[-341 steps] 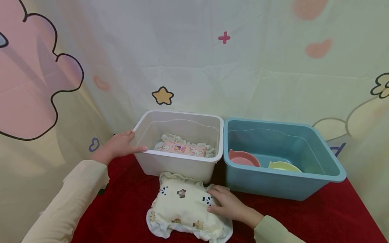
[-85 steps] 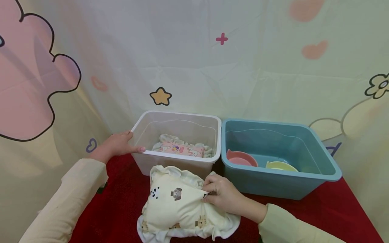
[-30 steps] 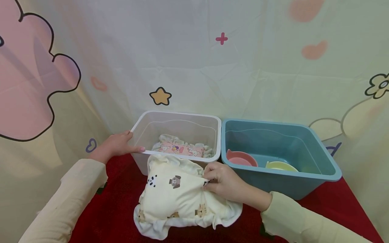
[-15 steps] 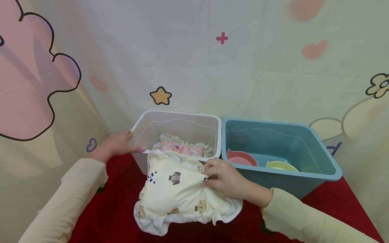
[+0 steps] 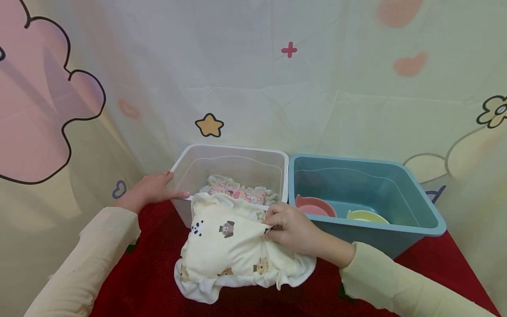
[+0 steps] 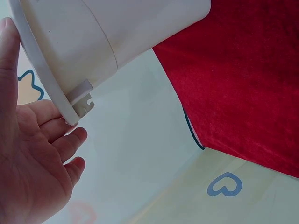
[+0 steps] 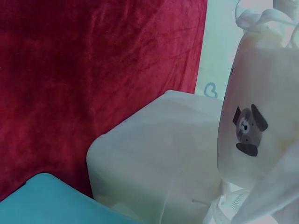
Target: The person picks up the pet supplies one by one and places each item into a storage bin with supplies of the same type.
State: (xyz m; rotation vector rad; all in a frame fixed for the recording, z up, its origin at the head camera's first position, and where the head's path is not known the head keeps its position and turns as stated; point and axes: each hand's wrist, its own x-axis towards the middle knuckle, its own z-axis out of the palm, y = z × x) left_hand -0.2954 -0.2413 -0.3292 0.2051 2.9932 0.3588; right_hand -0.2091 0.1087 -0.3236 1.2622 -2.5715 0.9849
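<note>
A small cream pillow (image 5: 233,251) with animal prints and a ruffled edge hangs tilted in front of the white bin (image 5: 233,152). Its top ruffle overlaps the bin's front rim in the head view. My right hand (image 5: 291,231) pinches a fold of its cover near the right side. In the right wrist view the pillow (image 7: 275,84) fills the right edge, and the right hand is out of sight. My left hand (image 5: 152,189) grips the white bin's front left corner, thumb over the front rim. The left wrist view shows its fingers (image 6: 70,142) at that rim.
Inside the white bin lies a pink ruffled pillow (image 5: 237,192). Right beside it stands a blue bin (image 5: 368,237), holding a pink dish (image 5: 314,206) and a yellow dish (image 5: 366,215). Red cloth (image 5: 134,281) covers the table; a printed curtain (image 5: 253,105) hangs behind.
My right hand first lay on the pillow, then pinched its cover and raised it toward the white bin's front rim. Over the last second it rises slightly more. The left hand keeps its place.
</note>
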